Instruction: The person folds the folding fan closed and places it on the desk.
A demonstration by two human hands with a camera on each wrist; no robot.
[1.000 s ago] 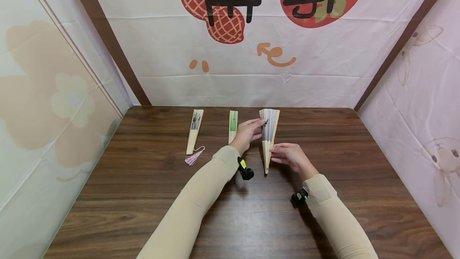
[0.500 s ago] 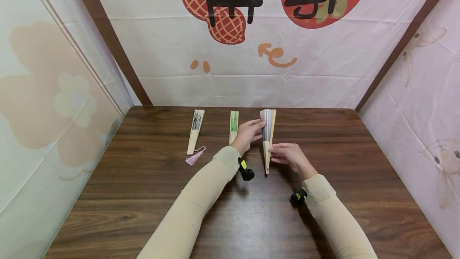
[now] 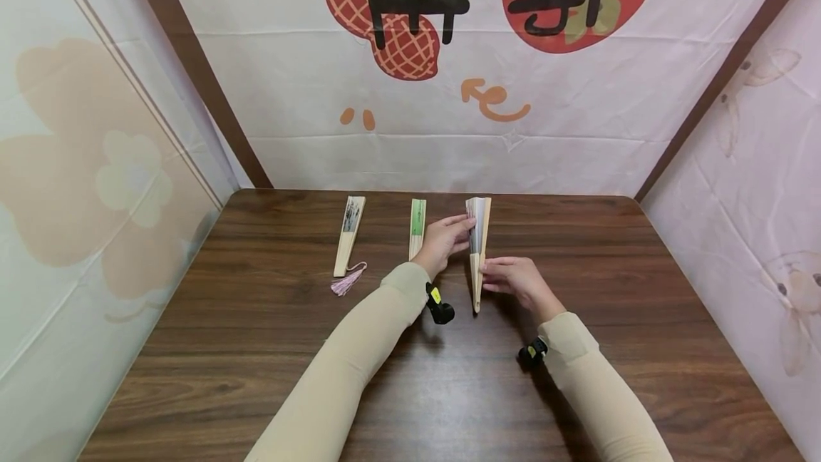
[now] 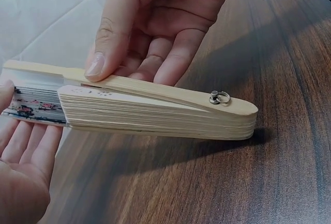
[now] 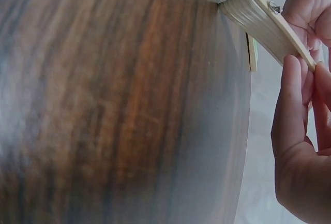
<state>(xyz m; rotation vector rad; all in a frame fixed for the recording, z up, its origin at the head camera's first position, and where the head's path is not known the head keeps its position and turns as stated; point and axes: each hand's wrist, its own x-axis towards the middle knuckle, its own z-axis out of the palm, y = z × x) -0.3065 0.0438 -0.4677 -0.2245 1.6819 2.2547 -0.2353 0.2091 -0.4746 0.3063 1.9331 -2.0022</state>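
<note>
Both hands hold one folding fan (image 3: 477, 255) with pale wooden ribs and a white-and-grey leaf; it is nearly folded. My left hand (image 3: 445, 241) grips the leaf end from the left, fingers beneath and thumb on its edge. On the other side my right hand (image 3: 519, 280) pinches the outer guard rib between thumb and fingers. In the left wrist view a narrow gap parts that guard (image 4: 170, 90) from the stacked ribs (image 4: 155, 115). A metal pivot with a small ring (image 4: 220, 98) sits near the rounded end, low over the table.
Left of the hands lies a folded fan with a green leaf (image 3: 417, 219), partly hidden by the left hand. Farther left is another folded fan (image 3: 349, 234) with a pink tassel (image 3: 348, 281). A printed cloth (image 3: 410, 155) hangs behind the brown wooden table (image 3: 256, 319).
The fan's spread leaf has narrowed as its right guard rib moved left toward the other ribs. Both hands keep their hold in nearly the same place.
</note>
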